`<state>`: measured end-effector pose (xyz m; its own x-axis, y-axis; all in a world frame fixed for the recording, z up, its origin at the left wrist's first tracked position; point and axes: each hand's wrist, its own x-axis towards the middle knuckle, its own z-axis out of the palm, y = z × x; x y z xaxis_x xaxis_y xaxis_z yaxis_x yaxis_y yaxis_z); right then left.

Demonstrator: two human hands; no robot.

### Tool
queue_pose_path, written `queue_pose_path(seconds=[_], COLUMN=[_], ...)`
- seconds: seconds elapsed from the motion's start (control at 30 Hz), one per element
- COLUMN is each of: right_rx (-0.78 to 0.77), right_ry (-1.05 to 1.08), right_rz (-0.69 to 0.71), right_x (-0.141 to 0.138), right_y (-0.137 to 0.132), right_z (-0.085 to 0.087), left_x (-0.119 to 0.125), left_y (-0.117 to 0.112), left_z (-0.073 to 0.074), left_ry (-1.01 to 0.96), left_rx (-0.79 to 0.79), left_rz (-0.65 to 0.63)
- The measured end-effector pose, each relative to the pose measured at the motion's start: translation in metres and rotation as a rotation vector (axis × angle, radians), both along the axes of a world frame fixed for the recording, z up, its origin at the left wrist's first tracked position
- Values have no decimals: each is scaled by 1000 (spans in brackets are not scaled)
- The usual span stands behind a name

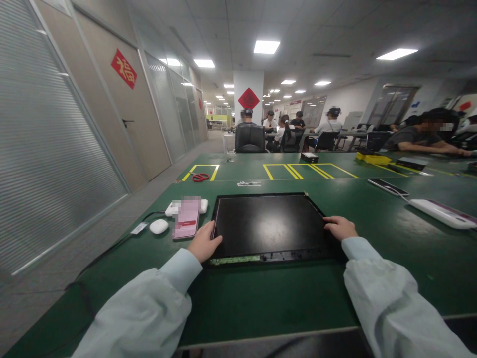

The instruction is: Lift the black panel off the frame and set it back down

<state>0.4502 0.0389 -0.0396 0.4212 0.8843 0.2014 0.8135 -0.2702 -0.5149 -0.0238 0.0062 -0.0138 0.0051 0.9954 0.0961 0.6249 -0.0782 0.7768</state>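
Note:
A flat black display panel (268,223) lies on the green table in front of me, with a dark frame round its glossy screen. A green circuit board strip (234,259) shows along its near edge, at the left. My left hand (204,241) grips the panel's left side, its thumb over the near left corner and its fingers round the edge. On the opposite side my right hand (340,227) is closed on the right edge; its fingertips touch the frame and part of the grip is hidden.
Left of the panel lie a pink phone (187,219), a white power strip (203,206) and a white rounded case (159,226). Red scissors (200,177) lie beyond. At right are a dark phone (388,187) and another white power strip (441,214). Several people sit farther back.

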Motion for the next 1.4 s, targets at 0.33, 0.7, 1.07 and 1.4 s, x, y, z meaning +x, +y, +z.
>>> queue_pose_path(seconds=[0.33, 0.7, 1.07, 1.4], right_rx=[-25, -50, -20, -45], right_ry=[49, 38, 18, 15], right_rz=[-21, 1, 33, 34], right_x=[1, 2, 2, 1], right_y=[0, -1, -1, -2], right_z=[0, 3, 1, 2], left_x=[2, 7, 6, 10], left_y=[-4, -2, 0, -5], left_z=[16, 20, 19, 17], left_ry=[-807, -1000, -1075, -1049], left_rx=[-203, -201, -202, -220], left_rz=[143, 296, 187, 170])
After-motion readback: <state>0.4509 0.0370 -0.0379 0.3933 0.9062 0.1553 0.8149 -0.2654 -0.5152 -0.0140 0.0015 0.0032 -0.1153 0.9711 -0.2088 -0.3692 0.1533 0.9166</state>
